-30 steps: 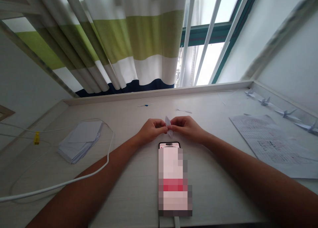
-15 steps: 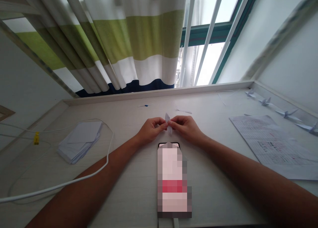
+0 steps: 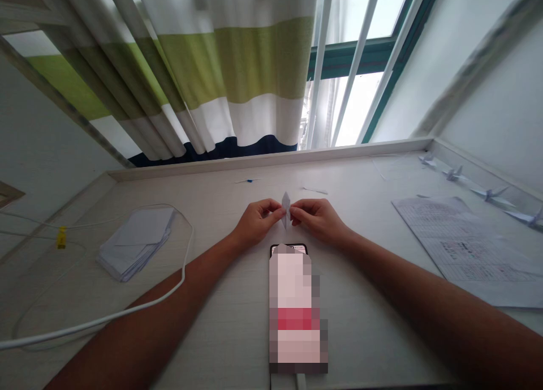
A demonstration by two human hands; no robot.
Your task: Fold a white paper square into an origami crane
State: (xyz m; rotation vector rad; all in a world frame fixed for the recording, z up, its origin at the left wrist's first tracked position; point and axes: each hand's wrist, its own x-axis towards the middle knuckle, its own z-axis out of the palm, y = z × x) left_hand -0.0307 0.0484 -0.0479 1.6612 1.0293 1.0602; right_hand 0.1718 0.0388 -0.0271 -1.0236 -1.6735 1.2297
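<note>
A small folded piece of white paper, slim and pointed at its top and bottom, stands upright between my hands above the desk. My left hand pinches its left side between thumb and fingers. From the other side, my right hand has thumb and forefinger closed at its right edge. Just below the hands lies a phone with a blurred, pinkish screen and a cable at its lower end.
Stacked white paper lies left, beside a white cable that crosses my left forearm. Printed sheets are at right. Several folded paper cranes line the right edge. Two thin items, one a blue-marked strip, lie behind my hands.
The folded paper has turned more upright and shifted slightly left. My right fingertips have drawn a little away to the right; my left hand keeps its pinch.
</note>
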